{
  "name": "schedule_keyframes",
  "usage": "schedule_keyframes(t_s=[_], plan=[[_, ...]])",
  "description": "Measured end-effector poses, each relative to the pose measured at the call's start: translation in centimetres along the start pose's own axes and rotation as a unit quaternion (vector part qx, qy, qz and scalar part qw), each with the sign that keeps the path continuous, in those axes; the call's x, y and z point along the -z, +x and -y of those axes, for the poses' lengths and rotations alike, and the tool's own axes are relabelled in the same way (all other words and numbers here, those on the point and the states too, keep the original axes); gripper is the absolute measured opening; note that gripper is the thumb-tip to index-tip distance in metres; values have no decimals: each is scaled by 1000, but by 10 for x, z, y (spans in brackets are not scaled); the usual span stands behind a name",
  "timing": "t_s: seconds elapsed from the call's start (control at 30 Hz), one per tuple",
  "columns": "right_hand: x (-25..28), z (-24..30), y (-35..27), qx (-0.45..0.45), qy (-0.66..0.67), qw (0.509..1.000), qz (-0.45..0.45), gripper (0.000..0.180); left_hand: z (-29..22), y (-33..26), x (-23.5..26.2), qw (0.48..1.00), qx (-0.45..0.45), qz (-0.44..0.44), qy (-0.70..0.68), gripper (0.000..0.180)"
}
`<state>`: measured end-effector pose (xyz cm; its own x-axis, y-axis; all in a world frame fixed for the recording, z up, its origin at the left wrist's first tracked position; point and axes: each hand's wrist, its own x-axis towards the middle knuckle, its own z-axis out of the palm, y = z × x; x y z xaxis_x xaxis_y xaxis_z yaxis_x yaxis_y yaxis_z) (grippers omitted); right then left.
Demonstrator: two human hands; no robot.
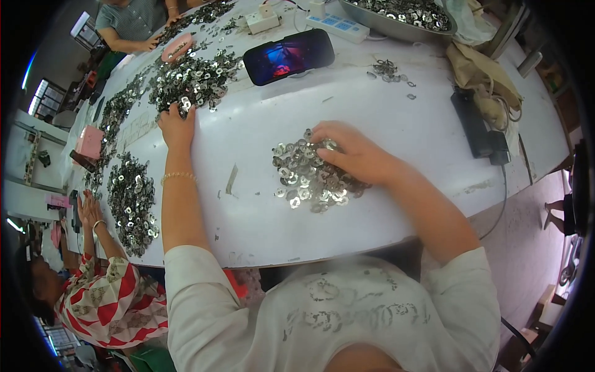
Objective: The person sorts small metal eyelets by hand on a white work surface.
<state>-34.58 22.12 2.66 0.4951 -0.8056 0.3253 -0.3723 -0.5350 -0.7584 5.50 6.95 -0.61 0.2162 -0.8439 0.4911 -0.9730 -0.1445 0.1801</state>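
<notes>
- Two spots busy: the left hand [177, 127] touches the edge of the far pile [195, 80]; beneath the right hand [353, 152] lies the near pile [300, 177] of shiny discs.
- Left fingertips part around a few discs; right fingers curl, blurred. I can't tell whether either grips.
- Picking through discs seems the step; the next move calls for light fingers, as pieces overlap.

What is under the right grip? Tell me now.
Shiny metal pieces show along the edge of the right grip; whatever lies directly beneath the palm is covered.
</notes>
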Motion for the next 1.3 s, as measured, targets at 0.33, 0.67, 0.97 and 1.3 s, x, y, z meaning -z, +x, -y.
schedule_keyframes(t_s=[0.33,0.67,0.97,1.3], plan=[[8,6,-1,-84,47,992,79,28,0,0,2,998,-7,-55,-24,37],[5,7,1,-43,26,998,44,30,-2,-2,2,998,24,-37,48,36],[9,8,0,-94,69,990,81,28,-11,-7,9,991,83,-75,75,69],[9,10,-1,-105,76,989,74,27,-13,-5,14,995,71,56,42,86]])
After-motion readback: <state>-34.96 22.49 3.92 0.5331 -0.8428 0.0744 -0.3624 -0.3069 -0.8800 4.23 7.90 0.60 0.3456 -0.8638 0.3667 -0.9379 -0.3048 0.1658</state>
